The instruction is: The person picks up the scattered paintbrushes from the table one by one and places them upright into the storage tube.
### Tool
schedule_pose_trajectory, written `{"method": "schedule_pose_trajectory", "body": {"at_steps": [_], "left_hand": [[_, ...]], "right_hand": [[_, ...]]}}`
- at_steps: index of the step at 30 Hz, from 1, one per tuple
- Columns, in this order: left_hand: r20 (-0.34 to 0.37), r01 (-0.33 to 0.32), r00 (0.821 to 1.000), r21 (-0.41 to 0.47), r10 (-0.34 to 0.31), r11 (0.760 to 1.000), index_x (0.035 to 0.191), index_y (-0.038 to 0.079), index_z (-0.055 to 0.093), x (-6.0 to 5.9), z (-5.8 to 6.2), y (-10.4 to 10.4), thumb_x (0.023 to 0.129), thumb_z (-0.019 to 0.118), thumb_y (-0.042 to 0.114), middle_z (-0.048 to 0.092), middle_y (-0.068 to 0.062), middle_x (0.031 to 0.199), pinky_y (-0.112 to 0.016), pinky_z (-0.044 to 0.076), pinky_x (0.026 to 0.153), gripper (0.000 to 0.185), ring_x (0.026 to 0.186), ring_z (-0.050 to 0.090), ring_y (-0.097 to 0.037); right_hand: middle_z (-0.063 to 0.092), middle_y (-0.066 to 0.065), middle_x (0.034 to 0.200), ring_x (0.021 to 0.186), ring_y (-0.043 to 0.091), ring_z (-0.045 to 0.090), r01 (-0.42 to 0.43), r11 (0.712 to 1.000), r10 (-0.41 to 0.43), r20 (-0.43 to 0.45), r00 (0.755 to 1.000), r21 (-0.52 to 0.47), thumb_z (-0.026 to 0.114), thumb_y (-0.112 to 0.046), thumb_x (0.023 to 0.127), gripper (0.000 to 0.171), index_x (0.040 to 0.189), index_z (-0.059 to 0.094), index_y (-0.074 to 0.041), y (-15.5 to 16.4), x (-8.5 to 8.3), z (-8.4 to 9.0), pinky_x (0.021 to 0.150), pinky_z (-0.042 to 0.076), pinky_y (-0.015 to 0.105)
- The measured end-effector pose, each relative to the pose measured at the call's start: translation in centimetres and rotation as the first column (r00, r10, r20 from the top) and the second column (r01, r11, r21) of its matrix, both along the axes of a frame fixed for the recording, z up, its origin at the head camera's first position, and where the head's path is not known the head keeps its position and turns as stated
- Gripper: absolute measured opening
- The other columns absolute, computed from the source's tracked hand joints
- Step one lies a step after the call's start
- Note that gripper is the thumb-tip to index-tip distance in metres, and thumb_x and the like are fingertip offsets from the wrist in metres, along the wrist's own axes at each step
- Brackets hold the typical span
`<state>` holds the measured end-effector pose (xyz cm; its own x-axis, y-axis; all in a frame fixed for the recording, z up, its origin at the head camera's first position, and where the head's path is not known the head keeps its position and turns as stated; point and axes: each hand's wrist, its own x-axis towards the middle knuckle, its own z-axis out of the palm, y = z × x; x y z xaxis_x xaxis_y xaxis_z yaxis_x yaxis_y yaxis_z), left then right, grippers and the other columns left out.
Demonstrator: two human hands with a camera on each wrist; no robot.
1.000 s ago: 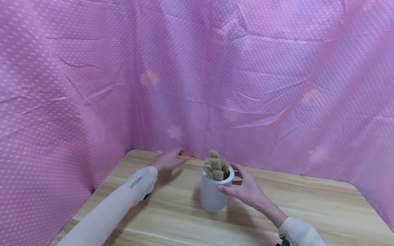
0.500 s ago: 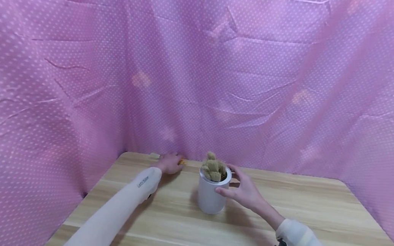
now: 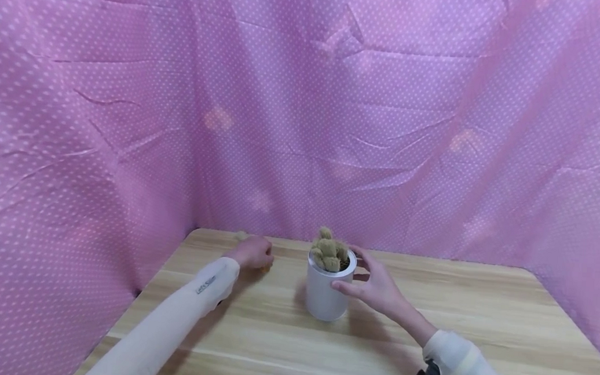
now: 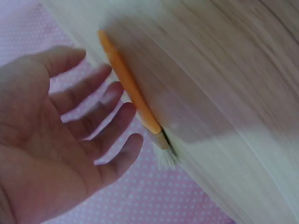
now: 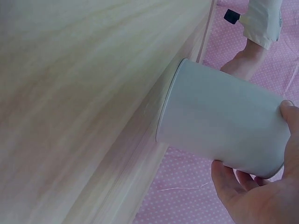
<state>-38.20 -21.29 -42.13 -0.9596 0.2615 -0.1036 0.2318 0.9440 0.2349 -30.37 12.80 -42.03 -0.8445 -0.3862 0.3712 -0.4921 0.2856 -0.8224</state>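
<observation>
A white cylindrical pot (image 3: 326, 297) with a fuzzy tan cactus (image 3: 329, 253) stands on the wooden table (image 3: 425, 336). My right hand (image 3: 364, 278) grips the pot near its rim, thumb in front and fingers behind; the right wrist view shows the pot (image 5: 224, 130) held between thumb and fingers of the same hand (image 5: 261, 196). A small brush (image 4: 133, 95) with an orange handle lies at the table's back edge. My left hand (image 4: 70, 135) hovers just beside it with fingers spread and straight. In the head view the left hand (image 3: 253, 253) hides the brush's handle.
Pink dotted fabric (image 3: 304, 124) hangs close around the table on the back and both sides. The brush lies right against the fabric (image 4: 177, 205) at the table's rim. Bare wood stretches to the front and right of the pot.
My left hand has drawn in over the brush, and the orange handle seen in the earlier head views is now covered. The right hand stays on the pot.
</observation>
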Motion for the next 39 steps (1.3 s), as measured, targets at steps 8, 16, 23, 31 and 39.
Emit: {"method": "schedule_pose_trajectory", "body": {"at_steps": [8,16,23,31,39], "left_hand": [[-0.05,-0.353,0.936,-0.075,0.35,0.933,0.07,0.01,0.064,0.1,0.1,-0.4,0.088,0.069,0.032,0.062,-0.008,0.078,-0.037,0.051,0.061,0.029,0.069,0.058,-0.022],[0.036,-0.352,0.936,0.048,0.351,0.935,0.072,0.006,0.067,0.9,0.1,-2.6,0.083,0.074,0.021,0.064,-0.007,0.07,-0.027,0.041,0.047,0.02,0.054,0.053,-0.016],[0.219,-0.39,0.914,0.233,0.343,0.891,0.086,-0.003,0.069,0.9,0.7,-4.0,0.081,0.07,0.003,0.069,-0.016,0.08,-0.028,0.054,0.055,0.008,0.064,0.064,-0.023],[0.279,-0.405,0.906,0.348,0.319,0.845,0.09,-0.002,0.064,1.1,1.5,-4.3,0.082,0.069,0.005,0.063,-0.011,0.075,-0.027,0.049,0.055,0.012,0.059,0.054,-0.017],[0.155,-0.176,0.982,0.569,0.106,0.804,0.104,-0.002,0.066,2.5,3.4,-2.7,0.096,0.069,0.014,0.066,-0.016,0.099,-0.037,0.06,0.075,0.019,0.08,0.064,-0.021]], "right_hand": [[0.056,0.012,0.137,0.122,0.035,0.058,0.013,1.0,-0.013,0.009,1.0,-0.007,0.094,-0.035,0.074,0.089,0.147,0.048,-0.012,0.2,0.2,0.2,0.09,0.057,0.041],[0.056,0.009,0.138,0.122,0.033,0.058,-0.001,1.0,0.001,0.015,1.0,-0.008,0.093,-0.036,0.075,0.088,0.148,0.048,-0.013,-0.1,-0.1,0.0,0.092,0.056,0.044],[0.054,0.011,0.14,0.122,0.037,0.057,0.003,1.0,-0.003,0.014,1.0,-0.028,0.094,-0.034,0.074,0.089,0.148,0.047,-0.013,0.3,-0.1,0.0,0.091,0.056,0.045],[0.052,0.014,0.142,0.126,0.039,0.054,-0.023,0.997,0.024,0.015,1.0,-0.076,0.094,-0.029,0.075,0.088,0.148,0.048,-0.012,0.4,-0.2,-0.2,0.091,0.056,0.042],[0.053,0.009,0.141,0.125,0.036,0.055,-0.022,0.997,0.023,0.015,1.0,-0.07,0.094,-0.031,0.074,0.089,0.149,0.047,-0.015,-0.1,0.0,-0.1,0.091,0.057,0.04]]}}
